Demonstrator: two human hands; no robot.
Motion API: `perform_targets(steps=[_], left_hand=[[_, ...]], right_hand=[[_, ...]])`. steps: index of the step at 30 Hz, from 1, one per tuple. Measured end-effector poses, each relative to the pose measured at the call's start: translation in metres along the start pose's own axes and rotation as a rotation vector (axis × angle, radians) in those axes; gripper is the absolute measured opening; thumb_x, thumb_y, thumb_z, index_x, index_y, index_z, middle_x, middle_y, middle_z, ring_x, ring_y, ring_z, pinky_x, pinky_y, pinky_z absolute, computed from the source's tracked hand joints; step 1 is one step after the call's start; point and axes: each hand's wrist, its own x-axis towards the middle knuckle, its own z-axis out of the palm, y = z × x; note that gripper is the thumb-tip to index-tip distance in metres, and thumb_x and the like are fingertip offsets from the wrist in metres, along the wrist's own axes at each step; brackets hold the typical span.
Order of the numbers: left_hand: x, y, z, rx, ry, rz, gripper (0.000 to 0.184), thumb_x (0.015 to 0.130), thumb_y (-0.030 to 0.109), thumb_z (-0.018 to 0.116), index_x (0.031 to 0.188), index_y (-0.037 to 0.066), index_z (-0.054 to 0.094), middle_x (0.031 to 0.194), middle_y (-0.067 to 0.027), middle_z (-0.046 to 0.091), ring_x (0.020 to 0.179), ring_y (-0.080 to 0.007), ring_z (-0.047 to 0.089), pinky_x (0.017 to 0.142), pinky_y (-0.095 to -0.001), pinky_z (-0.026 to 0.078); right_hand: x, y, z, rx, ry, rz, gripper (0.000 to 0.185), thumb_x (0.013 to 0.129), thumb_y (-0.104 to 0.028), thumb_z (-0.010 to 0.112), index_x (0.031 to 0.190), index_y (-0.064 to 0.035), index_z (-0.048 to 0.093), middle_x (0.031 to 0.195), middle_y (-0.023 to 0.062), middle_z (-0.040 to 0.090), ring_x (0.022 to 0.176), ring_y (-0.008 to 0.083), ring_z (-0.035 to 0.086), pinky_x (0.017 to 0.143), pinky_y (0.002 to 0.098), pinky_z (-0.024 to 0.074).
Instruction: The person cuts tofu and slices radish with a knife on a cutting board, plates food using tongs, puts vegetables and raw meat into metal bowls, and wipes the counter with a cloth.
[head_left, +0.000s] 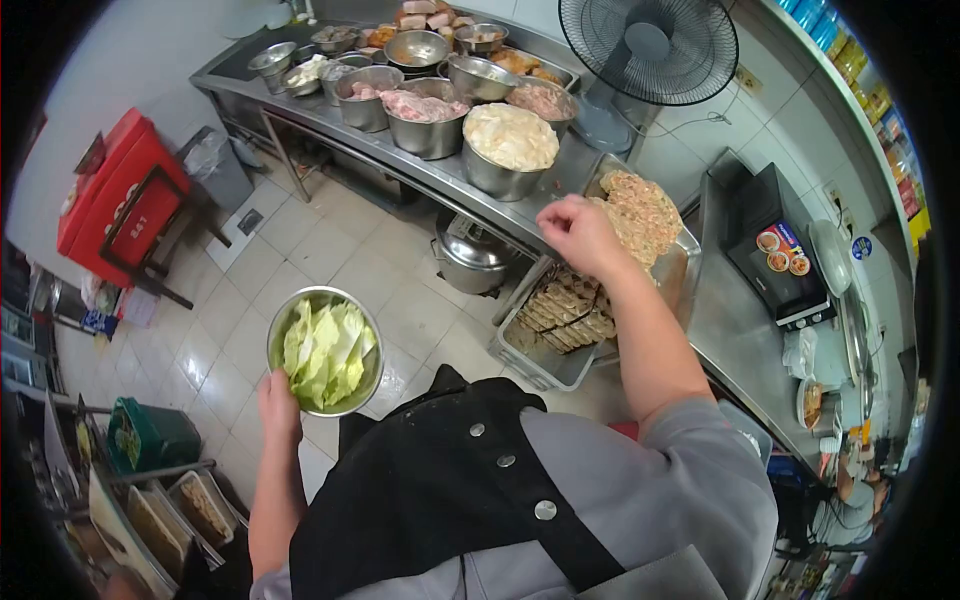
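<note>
While your head view looks down, left hand (281, 402): closed on the side of a round metal bowl (373, 382), held out over the tiled floor (240, 330).
Leaves (325, 355): pale green, several pieces lying loose inside that bowl, some reaching up its wall.
Right hand (580, 235): raised, with your fingers curled in to a narrow shape; whether they pinch anything, you cannot tell from this view.
Nearest to the right hand: a speckled, pinkish-tan mixture (638, 215) spread in a metal tray (690, 262), just beside your wrist as seen from above.
Grey tub (545, 378): below your right forearm, bearing rows of dark, speckled pieces (565, 310).
Metal counter (570, 190): bears a basin (500, 182) heaped with a pale, creamy mass (510, 135), near your right hand; further basins behind it hold pink raw meat (420, 105).
Fan (648, 45): black and upright, at the wall end of the counter.
Lidded pot (470, 250): under the front edge of the counter.
Microwave (778, 245): black, on the right-hand worktop (735, 335).
Left side: a red box (125, 190) on a dark stand, with a green bin (155, 437) nearer to you.
Far right: another person (845, 510), partly visible, well apart from your hands.
</note>
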Motion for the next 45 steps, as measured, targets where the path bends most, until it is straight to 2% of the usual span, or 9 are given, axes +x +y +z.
perform_targets(steps=[7,10,16,19,25,34,39,42,45], left_hand=[[0.094,0.06,0.08,-0.029,-0.064,0.029,0.032,0.092,0.028,0.051,0.091,-0.002,0.061,0.082,-0.0046,0.058,0.076,-0.013,0.051,0.067,-0.0298,0.041],[0.111,0.089,0.102,0.004,-0.114,0.012,0.032,0.092,0.028,0.051,0.091,-0.002,0.061,0.083,-0.0052,0.058,0.076,-0.0141,0.051,0.068,-0.0305,0.042],[0.153,0.124,0.144,0.228,-0.099,0.061,0.036,0.092,0.028,0.05,0.095,-0.006,0.061,0.085,-0.0083,0.061,0.078,-0.0162,0.053,0.07,-0.0327,0.043],[0.175,0.137,0.163,0.278,-0.197,0.079,0.038,0.092,0.029,0.05,0.094,-0.007,0.062,0.081,-0.0099,0.062,0.075,-0.0174,0.055,0.068,-0.0338,0.044],[0.229,0.171,0.209,0.435,-0.403,0.131,0.043,0.09,0.028,0.048,0.095,-0.012,0.063,0.082,-0.0154,0.065,0.076,-0.0213,0.06,0.069,-0.0375,0.047],[0.297,0.166,0.255,0.494,-0.747,0.184,0.05,0.091,0.032,0.045,0.095,-0.015,0.064,0.086,-0.0309,0.067,0.085,-0.0395,0.067,0.08,-0.0453,0.05],[0.316,0.158,0.272,0.568,-0.857,0.246,0.051,0.091,0.032,0.045,0.096,-0.015,0.064,0.092,-0.0356,0.065,0.091,-0.0448,0.066,0.083,-0.0479,0.049],[0.318,0.158,0.276,0.568,-0.872,0.253,0.048,0.091,0.03,0.047,0.098,-0.014,0.064,0.087,-0.023,0.068,0.082,-0.0289,0.065,0.079,-0.0405,0.05],[0.317,0.157,0.278,0.518,-0.834,0.211,0.048,0.092,0.029,0.047,0.103,-0.016,0.062,0.091,-0.0234,0.068,0.085,-0.0285,0.065,0.081,-0.0401,0.05]], right_hand=[[0.131,0.031,0.006,-0.197,0.025,-0.016,0.015,0.083,-0.02,0.065,0.092,-0.0134,0.075,0.096,0.0116,0.067,0.091,0.0324,0.065,0.082,0.0409,0.0522],[0.173,0.031,0.015,-0.223,-0.053,0.022,0.02,0.084,-0.016,0.066,0.102,-0.0116,0.074,0.091,0.0104,0.062,0.079,0.0251,0.064,0.072,0.035,0.0514],[0.243,0.048,0.029,-0.448,-0.169,-0.228,0.032,0.081,-0.018,0.064,0.113,-0.0161,0.07,0.103,0.0116,0.063,0.099,0.0319,0.063,0.085,0.0422,0.0512],[0.265,0.031,0.023,-0.567,-0.42,-0.19,0.032,0.078,-0.021,0.066,0.109,-0.0153,0.071,0.105,0.0118,0.063,0.102,0.0331,0.062,0.088,0.0434,0.0508],[0.274,0.026,0.022,-0.558,-0.371,-0.14,0.028,0.076,-0.022,0.066,0.1,-0.0094,0.071,0.101,0.0122,0.066,0.093,0.0332,0.063,0.081,0.0421,0.0513],[0.276,-0.012,-0.023,-0.143,-0.056,0.094,0.022,0.077,-0.013,0.068,0.097,-0.0046,0.069,0.074,0.0035,0.063,0.069,0.0133,0.058,0.066,0.029,0.0482],[0.277,-0.076,-0.038,0.084,-0.091,0.062,0.017,0.082,-0.007,0.064,0.097,-0.0011,0.067,0.083,-0.0012,0.063,0.077,0.0052,0.056,0.07,0.0232,0.0473],[0.271,-0.097,-0.025,0.118,-0.22,0.016,0.016,0.085,-0.002,0.061,0.099,-0.0013,0.067,0.093,-0.0012,0.065,0.084,0.0045,0.057,0.076,0.0218,0.0477],[0.26,-0.101,0.013,0.05,-0.361,-0.1,0.028,0.082,-0.004,0.062,0.11,-0.0038,0.068,0.096,0.001,0.066,0.083,0.01,0.059,0.079,0.0259,0.0488]])
